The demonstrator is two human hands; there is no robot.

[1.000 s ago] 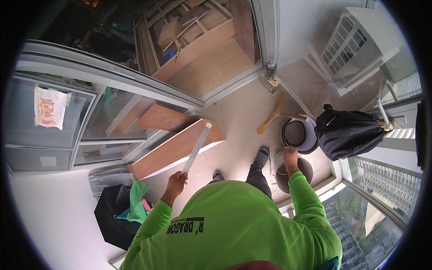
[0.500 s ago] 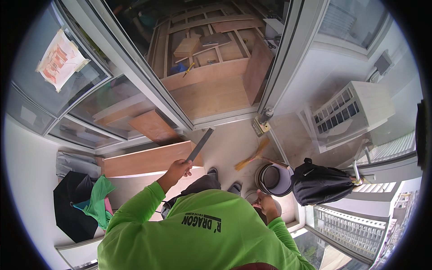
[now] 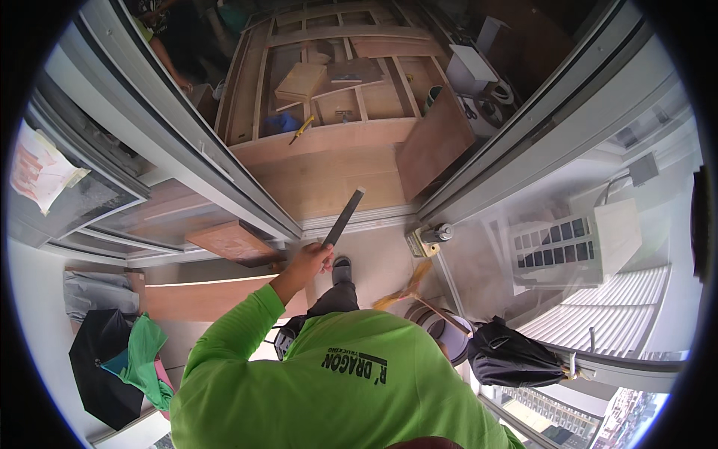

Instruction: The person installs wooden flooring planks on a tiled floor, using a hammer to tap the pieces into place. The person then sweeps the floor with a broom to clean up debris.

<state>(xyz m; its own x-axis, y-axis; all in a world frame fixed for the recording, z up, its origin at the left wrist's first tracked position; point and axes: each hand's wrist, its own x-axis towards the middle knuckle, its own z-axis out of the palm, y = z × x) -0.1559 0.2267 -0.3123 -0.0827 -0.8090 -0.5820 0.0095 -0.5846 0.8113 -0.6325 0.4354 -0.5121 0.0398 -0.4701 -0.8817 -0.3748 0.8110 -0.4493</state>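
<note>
My left hand [image 3: 304, 265] is closed around one end of a long, flat, dark grey bar [image 3: 344, 218]. The bar slants up and away, its lighter tip near the sliding-door threshold [image 3: 359, 221]. Its exact kind does not show. My right hand is hidden behind my green-sleeved body. On the floor, to the right of the bar, stands a cordless power tool [image 3: 431, 238] with a pale yellow base.
Beyond the doorway lies a wooden frame [image 3: 329, 135] holding boards and a yellow-handled tool [image 3: 302, 129]. A broom [image 3: 410, 290], buckets [image 3: 449, 346] and a black bag [image 3: 508, 352] stand right. Boards [image 3: 217, 299] and a black umbrella [image 3: 105, 367] are left. Another person's arm [image 3: 168, 63] shows far left.
The view has shifted toward the doorway, and my feet have stepped. My left hand has carried the bar toward the threshold. My right hand, earlier near the buckets, has gone out of sight.
</note>
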